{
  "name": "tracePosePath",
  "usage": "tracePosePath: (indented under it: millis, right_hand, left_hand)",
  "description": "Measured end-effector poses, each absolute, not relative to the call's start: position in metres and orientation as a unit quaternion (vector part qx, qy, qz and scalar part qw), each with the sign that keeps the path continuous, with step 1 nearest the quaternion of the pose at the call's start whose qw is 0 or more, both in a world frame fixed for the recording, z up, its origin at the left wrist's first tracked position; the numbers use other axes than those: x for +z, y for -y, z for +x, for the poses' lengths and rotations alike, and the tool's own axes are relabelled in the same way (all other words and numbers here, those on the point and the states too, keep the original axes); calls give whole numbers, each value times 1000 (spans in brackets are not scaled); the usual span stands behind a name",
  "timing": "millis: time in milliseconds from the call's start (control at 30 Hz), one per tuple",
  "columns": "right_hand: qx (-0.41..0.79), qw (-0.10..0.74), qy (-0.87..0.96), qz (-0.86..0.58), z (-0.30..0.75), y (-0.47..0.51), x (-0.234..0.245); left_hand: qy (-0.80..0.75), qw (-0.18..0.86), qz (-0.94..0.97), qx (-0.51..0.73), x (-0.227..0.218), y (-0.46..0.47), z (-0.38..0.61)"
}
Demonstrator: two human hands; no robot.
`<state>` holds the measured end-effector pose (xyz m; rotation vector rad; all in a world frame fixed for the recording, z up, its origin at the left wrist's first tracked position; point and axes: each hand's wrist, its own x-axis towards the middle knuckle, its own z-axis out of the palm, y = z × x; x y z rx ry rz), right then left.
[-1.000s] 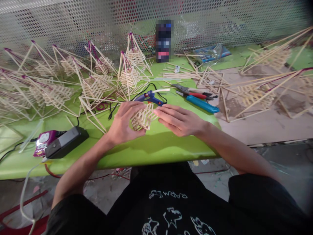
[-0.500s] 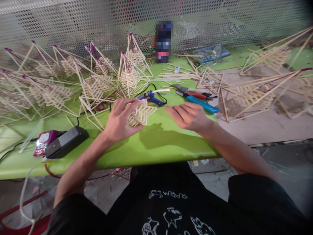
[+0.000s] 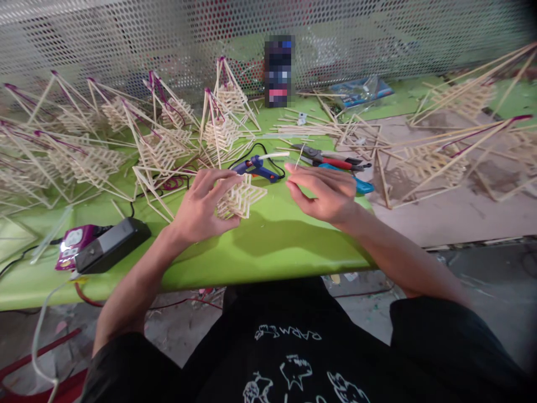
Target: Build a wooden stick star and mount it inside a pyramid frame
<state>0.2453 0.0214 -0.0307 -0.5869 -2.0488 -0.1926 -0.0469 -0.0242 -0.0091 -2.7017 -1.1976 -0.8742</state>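
Stick lattice point(image 3: 246, 197): in your left hand, toward the near edge of the bench point(image 3: 268, 260); its pointed end faces right. Shadow suggests it is raised off the surface.
Left hand point(image 3: 203, 204): part-closed on the lattice, thumb on the near side, fingers on the far side. Probably held so to leave the right end exposed.
Right hand point(image 3: 322, 193): curled, narrow gap between thumb and index finger; apart from the lattice.
Pale sliver point(image 3: 300, 153): upright at your right fingertips (stick or glue strand, cannot tell; pinched or merely clinging, cannot tell either).
Lattice vs hands: between the two, touching the left only; the right hand sits across a gap, toward the bench's right.
Glue gun point(image 3: 254, 165): just beyond the lattice from the near edge, likely parked for easy reach.
Red-handled cutters point(image 3: 339, 162): beyond your right hand; a blue handle point(image 3: 364, 184) is partly hidden by it.
Stick frames point(image 3: 220, 131): crowded toward the far left corner, presumably out of your hands' way.
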Motion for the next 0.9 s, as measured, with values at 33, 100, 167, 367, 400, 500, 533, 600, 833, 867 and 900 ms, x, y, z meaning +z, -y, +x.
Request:
tracePosePath:
  millis: [33,100,167,367,400,500,533,600,833,867,900]
  right_hand:
    - [-35,511,817,-263,241,-18,-30]
    - [86,564,763,-304,234,-12,-30]
    - [218,597,707,-310,227,-7,-30]
    - [403,631,607,-265,223,-13,-31]
    - [411,636,600,-259,224,-16,-30]
    - [414,645,592,-250,228,-22,-28]
    - [413,646,591,-250,229,-23,-27]
    - [414,646,590,-252,231,-24,-26]
    - [438,648,584,-219,230,-24,-21]
    - [447,648,581,-205,230,-25,-21]
    - [456,649,578,-193,230,-25,-20]
  left_hand:
    - [384,30,-879,-280,-11,24,-46]
    - [378,26,-884,-274,-14,24,-44]
    - [379,17,-886,-266,-17,25,-41]
    - [386,-8,-889,-246,-25,26,-35]
    - [388,-9,-889,-242,-26,27,-35]
    - [392,-14,-890,-232,-26,27,-34]
    - [394,-16,-890,-230,-26,27,-34]
    - [395,-18,-890,-227,-26,27,-34]
    - [396,-24,-894,-209,-26,27,-34]
    - [398,-25,-894,-206,-26,27,-34]
    - [400,-26,-893,-204,-26,27,-34]
